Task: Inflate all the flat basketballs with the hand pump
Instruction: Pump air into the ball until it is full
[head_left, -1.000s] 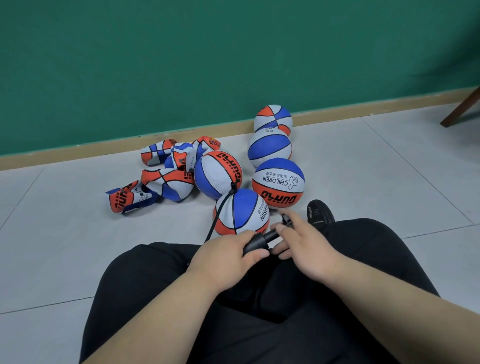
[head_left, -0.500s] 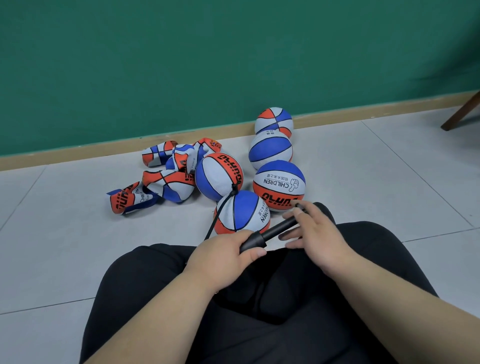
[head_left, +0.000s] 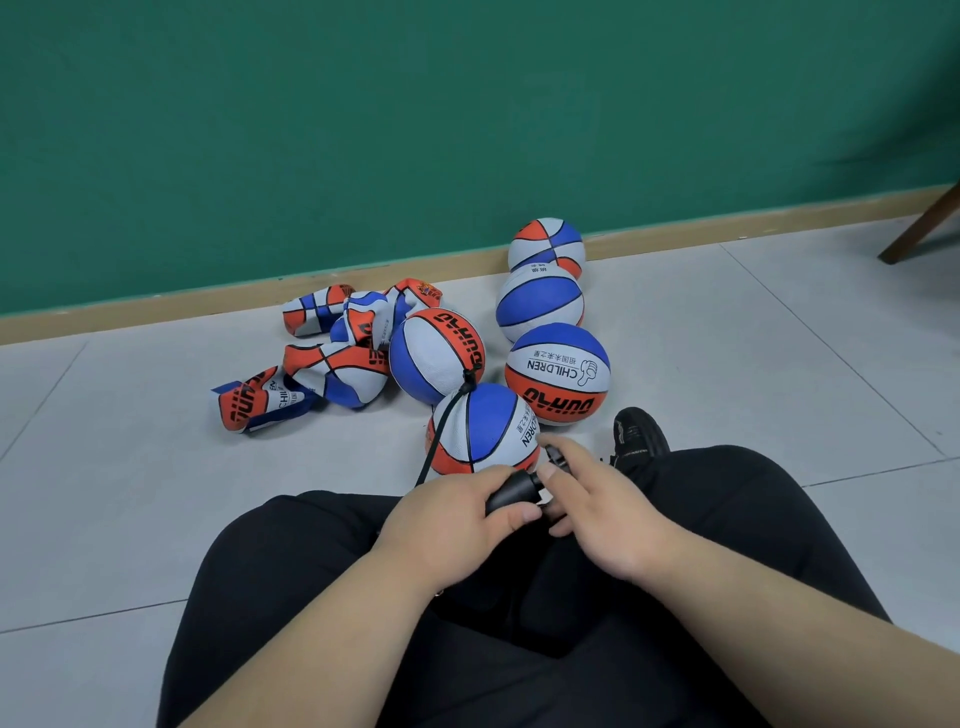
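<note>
A seated person in black trousers (head_left: 519, 634) works a small black hand pump (head_left: 514, 491) over the lap, just on the near side of the nearest ball (head_left: 483, 431). The left hand (head_left: 457, 512) is wrapped tightly round the pump's barrel, thumb along its near side. The right hand (head_left: 602, 514) has its fingers curled about the handle end, which they mostly hide. The two hands almost touch.

A thin black hose (head_left: 441, 431) rises from under the left hand, crosses the left face of the nearest ball and ends at a plug on the round ball (head_left: 434, 356) touching it from behind and to the left.

Behind and to the right of the nearest ball, touching it, sits a full ball printed "CHILDREN" (head_left: 557, 374). Two more full balls (head_left: 540, 304) (head_left: 546, 248) line up beyond that one, the farthest against the skirting board (head_left: 727, 231) of a green wall (head_left: 467, 130).

The flat balls (head_left: 332, 358) lie crumpled in a heap well to the left of the nearest ball and beyond it, pressed against the ball on the hose. How many there are cannot be told.

A black shoe (head_left: 639, 434) points up just to the right of the nearest ball. A wooden leg of furniture (head_left: 919, 228) stands far off to the right, on the grey floor tiles (head_left: 753, 364).
</note>
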